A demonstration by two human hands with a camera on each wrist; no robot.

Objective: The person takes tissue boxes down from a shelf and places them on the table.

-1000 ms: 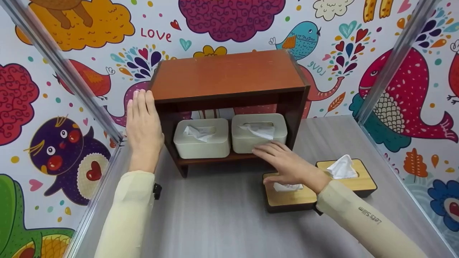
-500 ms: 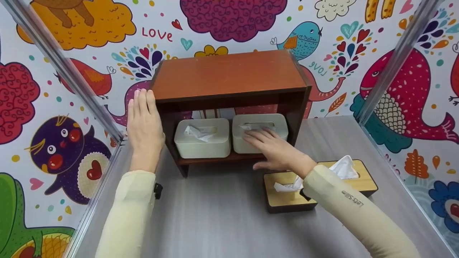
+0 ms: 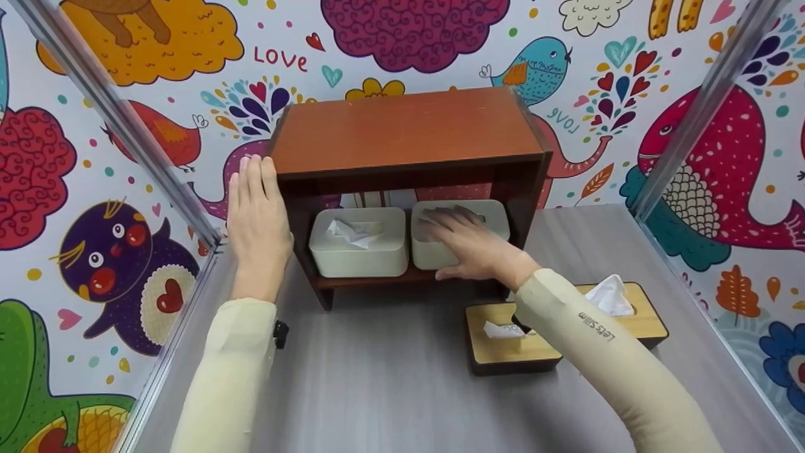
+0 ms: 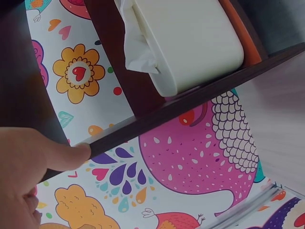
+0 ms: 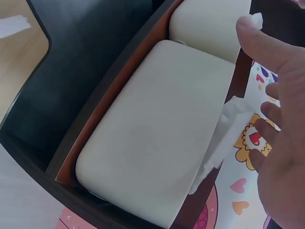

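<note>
A brown wooden shelf (image 3: 409, 132) holds two off-white tissue boxes side by side. My left hand (image 3: 256, 229) rests along the shelf's left side with its fingers straight; in the left wrist view the thumb (image 4: 66, 156) lies at the front edge. Over the right tissue box (image 3: 495, 215) reaches my right hand (image 3: 475, 251), fingers extended and covering much of its top. In the right wrist view the fingers are spread above that box's tissue (image 5: 221, 136), and contact cannot be told. The left tissue box (image 3: 358, 261) has a tissue poking out.
On the grey floor, in front and to the right of the shelf, stand two dark tissue boxes with wooden lids, one nearer (image 3: 494, 349) and one farther (image 3: 644, 308), partly behind the right sleeve. Patterned walls (image 3: 126, 277) with metal posts (image 3: 698, 113) enclose the space.
My right hand has moved forward and slightly left, from the right tissue box's front edge to over its top. The left hand has stayed at the shelf's side.
</note>
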